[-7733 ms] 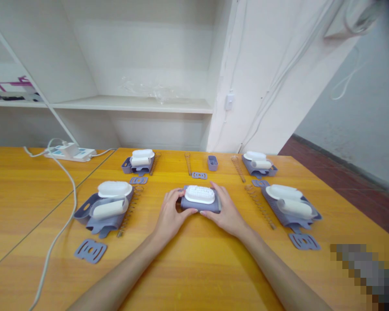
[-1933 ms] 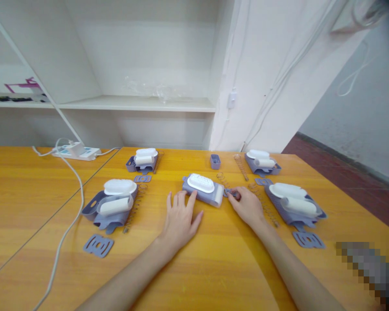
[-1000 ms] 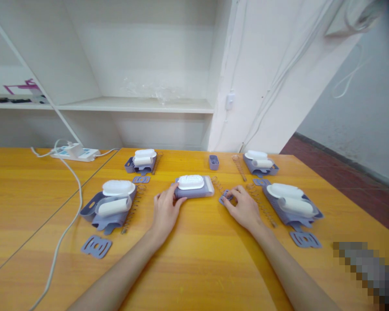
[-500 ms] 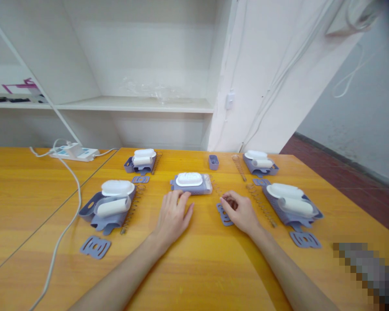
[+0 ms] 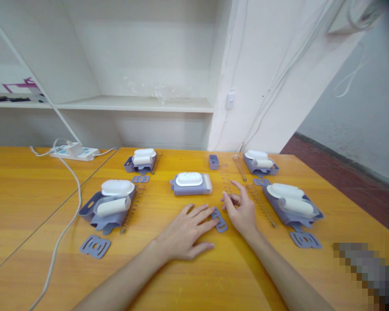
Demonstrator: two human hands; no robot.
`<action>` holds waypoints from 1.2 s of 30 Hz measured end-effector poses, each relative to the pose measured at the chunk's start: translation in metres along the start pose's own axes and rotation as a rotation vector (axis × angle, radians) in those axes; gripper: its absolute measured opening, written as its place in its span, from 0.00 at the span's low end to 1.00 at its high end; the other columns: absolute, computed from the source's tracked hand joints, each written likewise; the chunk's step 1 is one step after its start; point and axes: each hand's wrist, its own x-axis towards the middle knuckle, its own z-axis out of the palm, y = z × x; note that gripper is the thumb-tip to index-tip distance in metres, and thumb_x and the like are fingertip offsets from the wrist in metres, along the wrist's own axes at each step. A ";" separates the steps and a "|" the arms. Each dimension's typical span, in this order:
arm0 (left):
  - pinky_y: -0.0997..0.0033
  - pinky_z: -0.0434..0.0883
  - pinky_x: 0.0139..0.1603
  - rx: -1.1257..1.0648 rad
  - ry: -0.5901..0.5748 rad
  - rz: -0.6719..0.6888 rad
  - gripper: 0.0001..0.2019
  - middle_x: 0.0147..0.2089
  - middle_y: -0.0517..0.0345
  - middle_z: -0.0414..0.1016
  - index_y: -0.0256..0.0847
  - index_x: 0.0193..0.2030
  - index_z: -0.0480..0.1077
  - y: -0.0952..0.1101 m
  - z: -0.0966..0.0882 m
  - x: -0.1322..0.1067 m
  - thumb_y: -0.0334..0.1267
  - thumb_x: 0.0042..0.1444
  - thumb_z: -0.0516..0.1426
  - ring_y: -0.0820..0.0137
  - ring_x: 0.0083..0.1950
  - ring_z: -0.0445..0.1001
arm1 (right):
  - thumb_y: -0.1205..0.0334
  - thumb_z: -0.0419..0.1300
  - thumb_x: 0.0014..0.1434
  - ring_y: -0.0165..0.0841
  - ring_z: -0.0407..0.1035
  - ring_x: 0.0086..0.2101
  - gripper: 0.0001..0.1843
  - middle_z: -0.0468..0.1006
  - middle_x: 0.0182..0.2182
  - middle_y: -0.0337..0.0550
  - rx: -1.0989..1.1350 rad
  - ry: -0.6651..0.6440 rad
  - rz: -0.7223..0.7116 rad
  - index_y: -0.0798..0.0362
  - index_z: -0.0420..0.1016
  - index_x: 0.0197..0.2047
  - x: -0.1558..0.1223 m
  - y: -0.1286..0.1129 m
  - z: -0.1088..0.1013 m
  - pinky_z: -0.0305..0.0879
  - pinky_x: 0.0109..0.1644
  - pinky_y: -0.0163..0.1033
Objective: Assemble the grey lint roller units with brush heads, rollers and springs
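Note:
My left hand [image 5: 188, 231] lies flat with its fingers spread, the fingertips on the left edge of a flat grey-purple slotted plate [image 5: 221, 224]. Just right of that plate, my right hand [image 5: 243, 214] has its thumb and curled fingers on the near end of a thin metal coil spring [image 5: 226, 183]. The rest of the spring reaches away across the tabletop; its near tip is hidden by the fingers. Beyond my hands sits a grey-purple holder [image 5: 189, 190] with a white oval piece [image 5: 189, 179] on top and a translucent part at its right end.
Sets of grey-purple holders with white ovals and rolls stand at left [image 5: 108, 211], right [image 5: 293, 205], back left [image 5: 143, 160] and back right [image 5: 259, 163], with springs and plates beside them. A small cup [image 5: 213, 162] stands behind. A power strip [image 5: 74, 152] trails a white cable [image 5: 74, 185].
My left hand has moved from the central holder rightward and nearer, onto the slotted plate. My right hand has lifted off that plate, and the spring has shifted right with it.

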 end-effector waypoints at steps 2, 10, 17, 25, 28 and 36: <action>0.49 0.51 0.63 -0.021 -0.021 -0.013 0.28 0.68 0.51 0.53 0.46 0.64 0.53 -0.001 0.002 -0.001 0.54 0.60 0.45 0.57 0.67 0.51 | 0.55 0.55 0.60 0.31 0.70 0.21 0.29 0.77 0.25 0.38 -0.009 -0.017 0.000 0.52 0.55 0.62 0.000 0.000 -0.001 0.68 0.28 0.36; 0.53 0.58 0.59 -0.003 0.061 -0.125 0.22 0.56 0.47 0.66 0.40 0.56 0.62 0.003 0.002 0.002 0.49 0.60 0.49 0.59 0.57 0.62 | 0.56 0.54 0.60 0.31 0.70 0.22 0.23 0.77 0.26 0.40 -0.061 0.009 -0.038 0.53 0.65 0.57 0.003 0.002 -0.002 0.68 0.28 0.36; 0.52 0.63 0.54 0.028 0.147 -0.175 0.18 0.51 0.47 0.67 0.42 0.50 0.66 0.003 0.004 0.002 0.48 0.57 0.53 0.59 0.52 0.65 | 0.55 0.58 0.57 0.32 0.71 0.24 0.17 0.77 0.26 0.40 -0.019 0.128 -0.030 0.53 0.69 0.48 0.003 0.004 0.000 0.68 0.31 0.37; 0.54 0.59 0.60 0.021 0.181 -0.135 0.10 0.52 0.49 0.70 0.40 0.43 0.66 -0.001 0.013 0.000 0.44 0.60 0.52 0.63 0.56 0.66 | 0.54 0.62 0.55 0.32 0.72 0.24 0.18 0.76 0.24 0.38 0.135 0.208 0.033 0.52 0.64 0.45 0.005 0.003 0.000 0.68 0.30 0.36; 0.59 0.63 0.51 0.047 0.155 -0.131 0.08 0.44 0.53 0.72 0.41 0.42 0.66 -0.001 0.013 0.001 0.42 0.61 0.51 0.65 0.48 0.69 | 0.54 0.62 0.54 0.31 0.72 0.23 0.16 0.76 0.24 0.38 0.171 0.212 0.049 0.53 0.66 0.41 0.006 0.004 0.001 0.67 0.28 0.35; 0.64 0.63 0.41 0.152 0.166 -0.113 0.09 0.37 0.54 0.72 0.40 0.44 0.66 -0.002 0.016 0.001 0.39 0.63 0.48 0.67 0.40 0.68 | 0.51 0.64 0.52 0.32 0.71 0.22 0.20 0.77 0.25 0.41 0.236 0.259 0.116 0.55 0.70 0.42 0.008 0.000 0.001 0.67 0.24 0.35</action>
